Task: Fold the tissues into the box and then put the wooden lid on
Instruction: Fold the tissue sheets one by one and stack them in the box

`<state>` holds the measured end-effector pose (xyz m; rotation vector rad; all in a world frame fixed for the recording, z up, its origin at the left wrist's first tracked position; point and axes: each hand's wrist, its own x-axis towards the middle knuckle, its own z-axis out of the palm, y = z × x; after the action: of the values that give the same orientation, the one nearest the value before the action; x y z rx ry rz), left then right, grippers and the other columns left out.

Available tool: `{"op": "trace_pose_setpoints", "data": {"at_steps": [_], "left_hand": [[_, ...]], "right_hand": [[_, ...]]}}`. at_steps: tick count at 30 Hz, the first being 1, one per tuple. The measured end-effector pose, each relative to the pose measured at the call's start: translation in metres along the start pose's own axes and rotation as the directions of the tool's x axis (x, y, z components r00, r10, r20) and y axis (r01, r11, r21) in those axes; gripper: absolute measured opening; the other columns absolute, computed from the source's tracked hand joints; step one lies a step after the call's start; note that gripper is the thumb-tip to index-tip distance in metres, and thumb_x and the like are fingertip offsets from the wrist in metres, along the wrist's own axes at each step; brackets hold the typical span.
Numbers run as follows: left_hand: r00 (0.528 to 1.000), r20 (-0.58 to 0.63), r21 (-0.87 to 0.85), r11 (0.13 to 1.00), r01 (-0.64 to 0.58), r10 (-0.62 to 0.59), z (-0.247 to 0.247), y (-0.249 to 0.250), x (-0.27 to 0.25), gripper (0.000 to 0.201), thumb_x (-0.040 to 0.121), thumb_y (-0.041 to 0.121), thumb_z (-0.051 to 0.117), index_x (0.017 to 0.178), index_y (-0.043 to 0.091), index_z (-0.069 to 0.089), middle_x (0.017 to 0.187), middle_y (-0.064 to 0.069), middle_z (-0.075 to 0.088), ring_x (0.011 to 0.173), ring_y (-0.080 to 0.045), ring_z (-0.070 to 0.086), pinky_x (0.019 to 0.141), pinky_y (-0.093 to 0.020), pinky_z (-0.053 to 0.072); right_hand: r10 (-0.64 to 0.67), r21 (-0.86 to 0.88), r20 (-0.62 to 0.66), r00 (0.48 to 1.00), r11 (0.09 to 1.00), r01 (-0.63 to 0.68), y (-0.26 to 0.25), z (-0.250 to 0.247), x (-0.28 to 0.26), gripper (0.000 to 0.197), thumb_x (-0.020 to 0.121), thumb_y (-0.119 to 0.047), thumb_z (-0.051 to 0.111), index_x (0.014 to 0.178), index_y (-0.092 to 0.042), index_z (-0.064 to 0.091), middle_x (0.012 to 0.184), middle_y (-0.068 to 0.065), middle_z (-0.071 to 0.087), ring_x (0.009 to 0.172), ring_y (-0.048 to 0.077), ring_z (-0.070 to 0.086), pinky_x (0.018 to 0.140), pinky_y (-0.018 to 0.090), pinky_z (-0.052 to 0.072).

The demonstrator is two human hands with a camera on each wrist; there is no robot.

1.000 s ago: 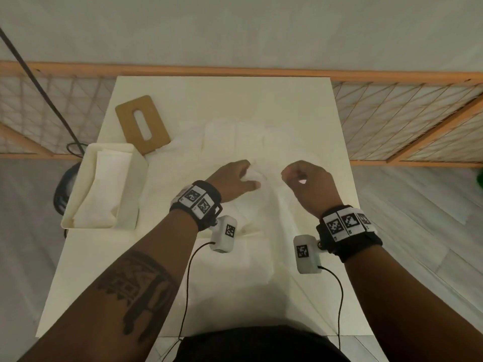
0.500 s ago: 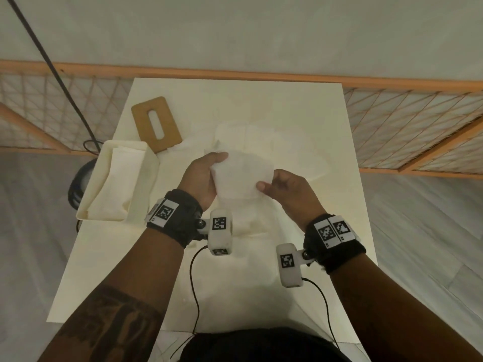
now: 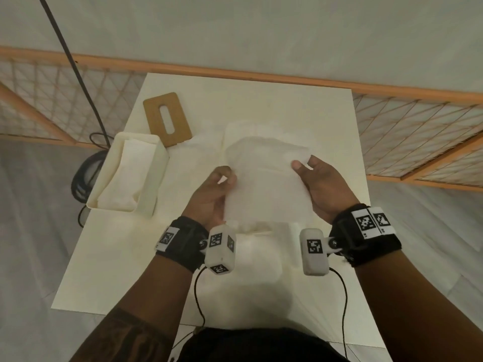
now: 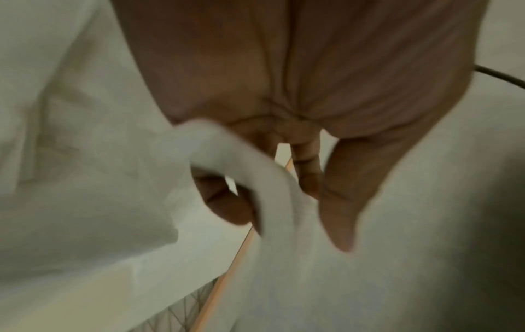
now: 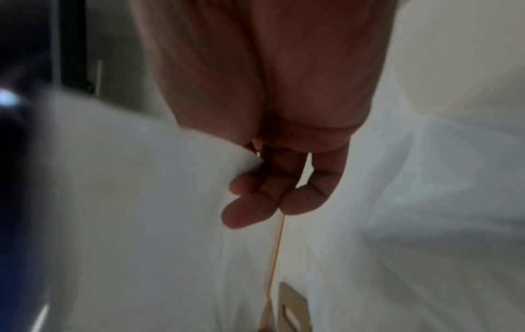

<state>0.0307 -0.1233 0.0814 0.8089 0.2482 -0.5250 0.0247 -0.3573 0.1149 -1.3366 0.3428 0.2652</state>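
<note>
Tissue [image 3: 264, 184] raised over the middle of the tabletop [image 3: 326, 121], pinched at its left edge by the left hand [image 3: 209, 197] and at its right edge by the right hand [image 3: 322, 186], each grip clamped on the sheet, thumb against fingers. Open white box [image 3: 156, 176] at the left edge with folded tissues [image 3: 122, 176] inside, wooden lid [image 3: 167, 118] flat just beyond it, slot up. More loose tissues [image 3: 261, 257] spread beneath the hands.
</note>
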Motion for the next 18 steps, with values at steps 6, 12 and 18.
{"op": "trace_pose_setpoints", "data": {"at_steps": [6,12,18], "left_hand": [[0.987,-0.123,0.167,0.983,-0.080,0.101,-0.030,0.023,-0.009,0.037,0.083,0.006,0.069,0.115,0.022,0.064,0.099,-0.010,0.071,0.089,-0.022,0.070,0.078,-0.035,0.061],[0.980,-0.027,0.550,0.822,-0.149,0.196,-0.039,0.033,-0.027,0.039,0.088,-0.007,0.067,0.113,0.022,0.073,0.087,0.009,0.067,0.090,-0.019,0.066,0.093,-0.039,0.053],[0.945,-0.041,0.830,0.538,-0.148,0.323,-0.052,0.040,-0.036,0.013,0.085,0.025,0.080,0.096,0.032,0.080,0.102,0.001,0.076,0.096,-0.031,0.069,0.095,-0.054,0.055]], "right_hand": [[-0.039,-0.265,-0.001,0.999,0.964,0.037,0.004,-0.008,-0.010,0.018,0.103,-0.030,0.059,0.113,-0.015,0.063,0.105,0.001,0.078,0.101,0.023,0.074,0.088,0.039,0.057],[-0.053,-0.412,0.005,0.999,0.910,0.050,0.010,-0.010,-0.014,0.089,0.085,-0.045,0.080,0.153,-0.042,0.022,0.112,-0.001,0.074,0.098,0.014,0.074,0.085,0.033,0.059],[-0.045,-0.555,0.191,0.981,0.819,0.145,0.019,-0.008,-0.018,0.066,0.072,-0.017,0.092,0.124,-0.048,0.064,0.135,-0.008,0.060,0.101,0.013,0.072,0.087,0.026,0.058]]}}
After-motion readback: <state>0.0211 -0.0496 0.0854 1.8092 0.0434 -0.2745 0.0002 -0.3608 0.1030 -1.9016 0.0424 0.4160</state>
